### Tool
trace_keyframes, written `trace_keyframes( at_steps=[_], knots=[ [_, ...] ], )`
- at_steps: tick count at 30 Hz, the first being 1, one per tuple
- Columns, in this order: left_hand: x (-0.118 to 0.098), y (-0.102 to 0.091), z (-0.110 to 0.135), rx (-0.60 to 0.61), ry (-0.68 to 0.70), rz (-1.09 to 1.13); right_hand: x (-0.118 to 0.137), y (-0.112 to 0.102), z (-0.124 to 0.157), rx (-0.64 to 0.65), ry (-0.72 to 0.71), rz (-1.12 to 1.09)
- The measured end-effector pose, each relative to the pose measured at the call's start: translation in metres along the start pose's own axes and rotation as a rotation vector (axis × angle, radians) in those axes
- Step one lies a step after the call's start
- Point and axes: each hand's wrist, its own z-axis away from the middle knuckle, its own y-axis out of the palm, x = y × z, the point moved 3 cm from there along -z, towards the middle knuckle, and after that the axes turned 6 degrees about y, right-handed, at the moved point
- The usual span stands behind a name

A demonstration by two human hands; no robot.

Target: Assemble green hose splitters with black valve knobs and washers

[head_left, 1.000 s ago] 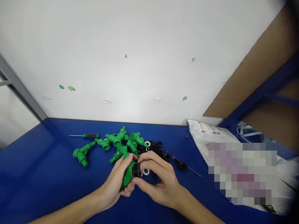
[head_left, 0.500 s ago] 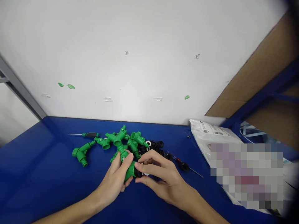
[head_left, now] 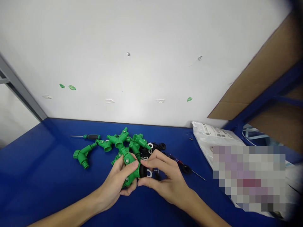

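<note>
My left hand (head_left: 115,182) grips a green plastic hose fitting (head_left: 131,171) against the palm, above the blue table. A black threaded ring (head_left: 142,171) sits on the fitting's right end, and the fingertips of my right hand (head_left: 163,178) pinch it. Behind my hands lies a heap of similar green fittings (head_left: 120,142), with loose black rings (head_left: 155,147) at its right side. A white washer (head_left: 149,173) lies just below my right fingers, partly hidden.
A black-handled screwdriver (head_left: 91,136) lies left of the heap, and a red-and-black one (head_left: 180,162) lies to the right. A white plastic bag (head_left: 210,135) sits at the right of the blue table (head_left: 35,176). Behind stands a white wall (head_left: 118,63); cardboard and a blue shelf frame (head_left: 267,97) stand at right.
The green fitting has turned in my left hand, bringing its black end round to face my right fingers. My right hand has closed in on the black ring.
</note>
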Motion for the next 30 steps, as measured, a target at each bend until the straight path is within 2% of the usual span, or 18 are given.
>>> trace_keyframes(
  at_steps=[3,8,10,14,18,22,26,28,30],
  knots=[
    [0.001,0.002,0.0,0.017,0.017,0.022,-0.001,0.002,0.002,-0.048,0.108,0.014],
    [-0.002,0.005,-0.001,-0.03,-0.004,0.082,0.002,-0.002,0.0,0.144,0.21,-0.018],
    [-0.004,0.005,-0.002,-0.042,0.007,0.084,0.001,-0.004,-0.002,0.154,0.192,-0.024],
    [-0.009,0.001,-0.004,-0.072,0.042,0.091,-0.001,-0.005,-0.004,0.077,0.125,-0.018],
    [-0.01,-0.002,-0.005,-0.07,0.06,0.09,-0.003,-0.005,-0.002,0.035,0.159,-0.031],
    [-0.008,-0.002,-0.005,-0.064,0.054,0.083,0.0,-0.003,0.001,0.054,0.137,-0.071],
    [-0.008,-0.003,-0.007,-0.077,0.068,0.076,-0.001,-0.007,0.0,-0.055,0.109,-0.022],
    [-0.008,-0.003,-0.007,-0.075,0.06,0.069,-0.002,-0.007,0.0,-0.012,0.127,-0.039],
    [-0.007,-0.001,-0.007,-0.069,0.05,0.062,-0.003,-0.004,-0.001,0.086,0.114,-0.047]
  ],
)
